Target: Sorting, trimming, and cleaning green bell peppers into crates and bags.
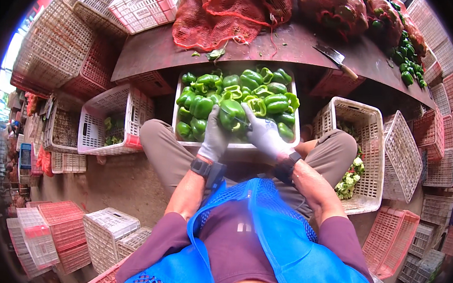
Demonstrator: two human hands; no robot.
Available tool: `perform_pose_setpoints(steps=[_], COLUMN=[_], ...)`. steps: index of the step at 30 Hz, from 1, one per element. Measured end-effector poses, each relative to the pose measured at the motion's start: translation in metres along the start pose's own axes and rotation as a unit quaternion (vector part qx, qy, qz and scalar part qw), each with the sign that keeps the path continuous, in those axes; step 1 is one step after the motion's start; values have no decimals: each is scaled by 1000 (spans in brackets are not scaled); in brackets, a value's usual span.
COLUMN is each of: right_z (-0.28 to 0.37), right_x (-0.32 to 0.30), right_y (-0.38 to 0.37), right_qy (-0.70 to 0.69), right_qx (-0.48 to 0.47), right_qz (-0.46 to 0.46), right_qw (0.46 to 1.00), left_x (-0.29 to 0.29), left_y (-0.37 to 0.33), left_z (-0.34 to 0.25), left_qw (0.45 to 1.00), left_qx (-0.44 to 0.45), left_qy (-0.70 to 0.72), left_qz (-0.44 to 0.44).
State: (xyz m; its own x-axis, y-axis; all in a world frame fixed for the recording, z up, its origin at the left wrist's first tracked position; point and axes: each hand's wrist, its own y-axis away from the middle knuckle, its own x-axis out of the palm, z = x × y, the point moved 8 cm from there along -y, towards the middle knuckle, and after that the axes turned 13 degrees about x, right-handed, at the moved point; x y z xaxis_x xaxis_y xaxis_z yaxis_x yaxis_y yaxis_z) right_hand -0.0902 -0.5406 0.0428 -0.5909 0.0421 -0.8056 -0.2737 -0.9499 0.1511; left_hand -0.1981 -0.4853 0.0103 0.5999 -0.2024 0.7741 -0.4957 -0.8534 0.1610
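Between my hands is a large green bell pepper (pixel 232 114), held over a white crate (pixel 297 126) full of green peppers, some cut open. My left hand (pixel 216 136), in a pale glove, is closed around the pepper's left side. My right hand (pixel 264 136), gloved too, is at its right side with fingers bent. A small dark, thin thing shows at the right fingers, against the pepper; its kind is too small to tell.
Beyond the crate stands a low table (pixel 154 47) with red mesh sacks (pixel 217 17), a knife (pixel 337 60) and loose peppers (pixel 408 57). A crate (pixel 88 124) sits on the left, another (pixel 374 167) with green scraps on the right. Stacked crates surround me.
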Motion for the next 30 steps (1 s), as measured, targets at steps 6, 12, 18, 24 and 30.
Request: perform_pose_setpoints(steps=[6,12,18,24,30], right_z=[-7,-4,-4,0,-19], right_x=[21,21,21,28,35], right_y=[2,2,-11,-17,-25], right_qy=[-37,6,3,-42,-29], right_qx=[47,-7,-64,-36,-19], right_qz=[28,18,-7,-4,31], right_qw=[998,1000,998,998,999], left_x=[-17,-9,-22,-20,-17], left_y=[8,18,13,10,28], left_z=[1,0,3,-9,8], left_qw=[998,998,997,995,992], left_qx=[48,-42,-58,-59,-107], left_qy=[-23,-8,15,-24,61], left_qz=[25,50,40,75,24])
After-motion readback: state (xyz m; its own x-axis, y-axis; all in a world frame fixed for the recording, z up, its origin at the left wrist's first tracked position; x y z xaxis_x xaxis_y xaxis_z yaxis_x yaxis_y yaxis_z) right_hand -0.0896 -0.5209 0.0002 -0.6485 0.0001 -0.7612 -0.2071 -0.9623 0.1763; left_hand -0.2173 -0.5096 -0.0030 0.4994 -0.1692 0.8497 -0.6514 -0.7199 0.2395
